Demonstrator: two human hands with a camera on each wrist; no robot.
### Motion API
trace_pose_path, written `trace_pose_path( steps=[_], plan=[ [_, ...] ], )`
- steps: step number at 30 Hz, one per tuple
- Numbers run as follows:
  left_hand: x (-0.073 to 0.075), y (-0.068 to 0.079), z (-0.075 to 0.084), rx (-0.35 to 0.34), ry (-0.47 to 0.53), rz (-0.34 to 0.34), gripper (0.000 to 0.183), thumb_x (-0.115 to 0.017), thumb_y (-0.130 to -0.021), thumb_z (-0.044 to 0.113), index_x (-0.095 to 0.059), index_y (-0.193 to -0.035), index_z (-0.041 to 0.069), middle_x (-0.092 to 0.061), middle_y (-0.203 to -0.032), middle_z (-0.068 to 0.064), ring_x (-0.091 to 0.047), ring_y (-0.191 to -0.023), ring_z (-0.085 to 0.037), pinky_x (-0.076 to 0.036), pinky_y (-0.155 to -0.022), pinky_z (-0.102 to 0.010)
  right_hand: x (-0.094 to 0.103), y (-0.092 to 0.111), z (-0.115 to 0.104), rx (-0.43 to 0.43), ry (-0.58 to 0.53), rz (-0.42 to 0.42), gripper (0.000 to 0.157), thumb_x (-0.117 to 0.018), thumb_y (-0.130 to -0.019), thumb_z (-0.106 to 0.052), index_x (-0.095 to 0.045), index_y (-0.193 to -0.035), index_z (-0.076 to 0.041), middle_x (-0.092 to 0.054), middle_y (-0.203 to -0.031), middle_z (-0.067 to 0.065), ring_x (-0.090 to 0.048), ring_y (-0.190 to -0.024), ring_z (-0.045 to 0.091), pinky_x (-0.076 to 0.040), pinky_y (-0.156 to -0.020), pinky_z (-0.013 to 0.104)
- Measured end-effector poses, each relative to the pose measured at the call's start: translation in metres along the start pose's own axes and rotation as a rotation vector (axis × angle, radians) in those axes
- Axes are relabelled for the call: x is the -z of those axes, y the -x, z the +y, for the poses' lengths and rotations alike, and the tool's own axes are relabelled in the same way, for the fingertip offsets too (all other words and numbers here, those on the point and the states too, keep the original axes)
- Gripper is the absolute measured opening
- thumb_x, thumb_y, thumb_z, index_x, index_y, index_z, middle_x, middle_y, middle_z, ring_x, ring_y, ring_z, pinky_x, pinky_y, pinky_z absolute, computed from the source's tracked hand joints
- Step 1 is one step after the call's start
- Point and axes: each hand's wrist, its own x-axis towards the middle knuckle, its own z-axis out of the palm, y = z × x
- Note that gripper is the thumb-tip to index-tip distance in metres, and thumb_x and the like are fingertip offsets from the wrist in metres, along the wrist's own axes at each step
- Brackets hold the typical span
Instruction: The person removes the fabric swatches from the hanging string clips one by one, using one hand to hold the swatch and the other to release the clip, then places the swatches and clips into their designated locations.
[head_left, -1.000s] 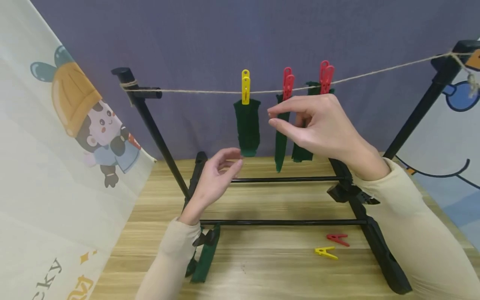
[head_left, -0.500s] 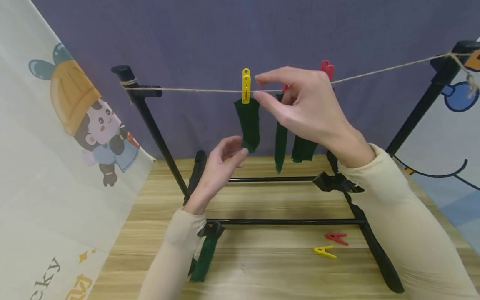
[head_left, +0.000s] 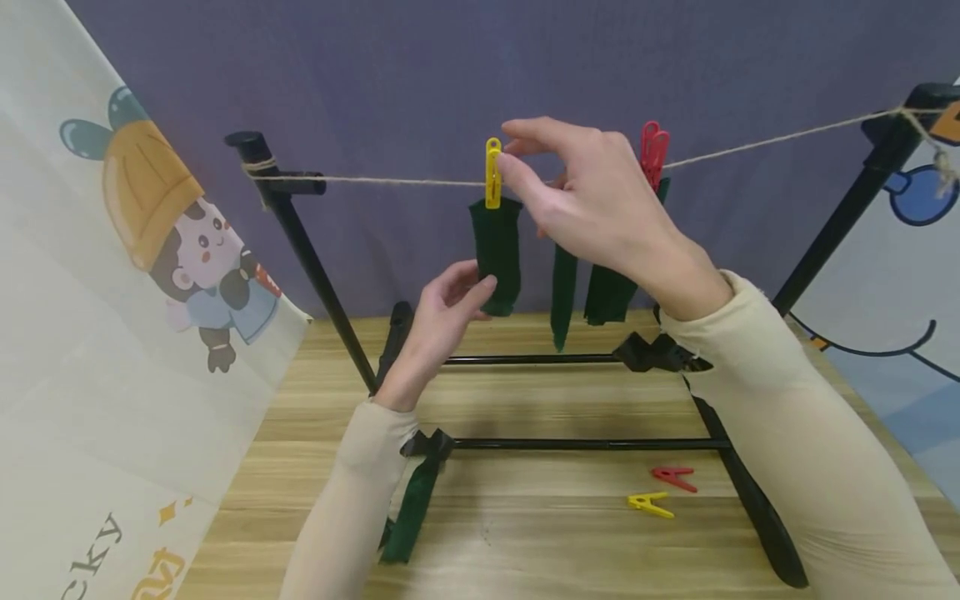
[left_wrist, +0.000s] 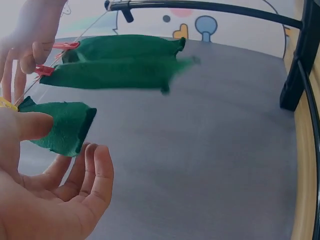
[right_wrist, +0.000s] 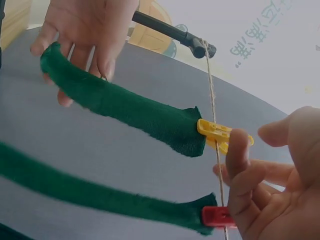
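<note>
A yellow clothespin [head_left: 492, 175] clips a small dark green sock [head_left: 498, 250] to a string line [head_left: 390, 180]. My right hand [head_left: 600, 196] is raised beside the clothespin, thumb and index finger spread around its upper end. In the right wrist view the index fingertip is right at the yellow handle [right_wrist: 242, 138], with the thumb apart from it. My left hand [head_left: 442, 321] is at the sock's lower end, thumb over its edge and relaxed fingers behind. To the right hang two more green pieces [head_left: 564, 292], on red clothespins [right_wrist: 216, 216]; my right hand hides one clothespin in the head view.
Black posts [head_left: 311, 267] hold up the string, joined by black crossbars [head_left: 585, 444] low over the wooden table [head_left: 525, 533]. A loose red clothespin [head_left: 675, 477] and a loose yellow clothespin [head_left: 649, 503] lie at the front right. Green cloth [head_left: 411, 517] lies beside my left sleeve.
My right hand has moved left and up from beside the sock to the yellow clothespin. My left hand has risen slightly to the sock's lower end. The sock has swayed a little.
</note>
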Motion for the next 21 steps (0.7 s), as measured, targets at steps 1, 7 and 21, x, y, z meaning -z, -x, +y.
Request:
trace_pose_path(
  steps=[1, 7, 21],
  plan=[
    [0.0, -0.001, 0.001, -0.006, -0.003, 0.004, 0.037, -0.06, -0.103, 0.03, -0.06, -0.137, 0.015, -0.066, -0.127, -0.006, -0.066, -0.111, -0.018, -0.058, -0.092, -0.042, 0.0, -0.001, -0.002, -0.004, 0.003, -0.011, 0.046, -0.05, -0.104, -0.045, -0.058, -0.144, -0.023, -0.07, -0.129, -0.007, -0.063, -0.051, 0.004, -0.039, -0.041, 0.028],
    [-0.004, -0.006, 0.011, -0.055, 0.03, 0.004, 0.034, -0.061, -0.103, 0.028, -0.063, -0.133, 0.011, -0.068, -0.122, -0.008, -0.067, -0.104, -0.018, -0.059, -0.09, -0.043, -0.002, -0.007, -0.009, -0.026, 0.028, -0.033, 0.045, -0.049, -0.105, -0.045, -0.062, -0.141, -0.022, -0.072, -0.127, -0.008, -0.064, -0.052, 0.003, -0.04, -0.043, 0.029],
    [-0.009, -0.012, 0.028, -0.133, 0.034, 0.033, 0.031, -0.063, -0.102, 0.029, -0.068, -0.124, 0.007, -0.071, -0.109, -0.007, -0.068, -0.1, -0.021, -0.057, -0.087, -0.033, 0.0, -0.007, -0.012, -0.03, -0.041, -0.02, 0.046, -0.062, -0.1, -0.04, -0.06, -0.141, -0.02, -0.07, -0.132, 0.0, -0.066, -0.055, 0.008, -0.045, -0.046, 0.023]
  ],
)
